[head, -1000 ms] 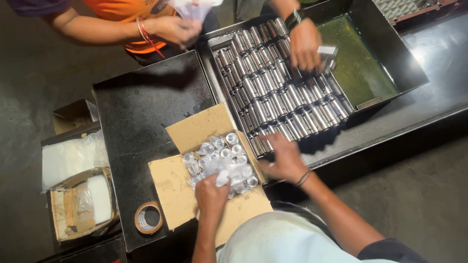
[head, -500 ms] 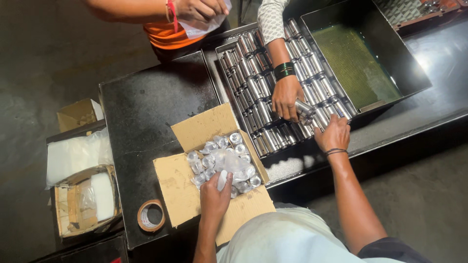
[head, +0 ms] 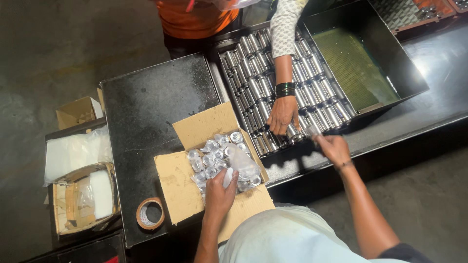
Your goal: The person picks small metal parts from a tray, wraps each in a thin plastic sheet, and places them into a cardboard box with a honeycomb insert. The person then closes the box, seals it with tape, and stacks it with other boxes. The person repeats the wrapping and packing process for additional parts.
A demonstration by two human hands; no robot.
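In the open carton (head: 187,187), bagged metal cylinders (head: 219,158) under left hand (head: 219,195) fingers, right hand (head: 333,147) fingers pinching one cylinder (head: 312,130)

The left hand (head: 220,191) reaches straight forward from the body, forearm bare, palm down, fingers curled over something beneath them. The right arm stretches further out and off to the side, elbow nearly straight, a thin band at the wrist. The right hand (head: 332,147) is blurred, fingers pinched together around something small.
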